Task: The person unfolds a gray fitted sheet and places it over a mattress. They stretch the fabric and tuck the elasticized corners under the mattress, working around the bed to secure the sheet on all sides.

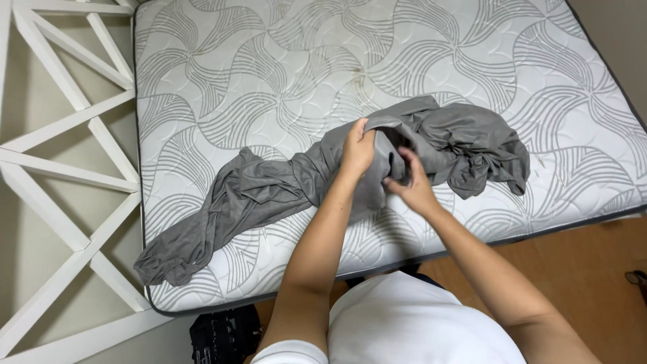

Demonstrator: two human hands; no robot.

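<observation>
Both hands grip the grey sheet [431, 141] mid-length. The left hand [357, 149] pinches an upper fold; the right hand [412, 185] seemingly clutches cloth below. The sheet's long axis runs left-right across the mattress [269, 61].

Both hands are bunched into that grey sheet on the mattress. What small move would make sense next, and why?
Probably lifting and drawing the hands apart to open the edge. The left hand grips a fold of the grey sheet and the right hand pinches it close beside, while the rest lies crumpled in a long twist across the bare mattress.
</observation>
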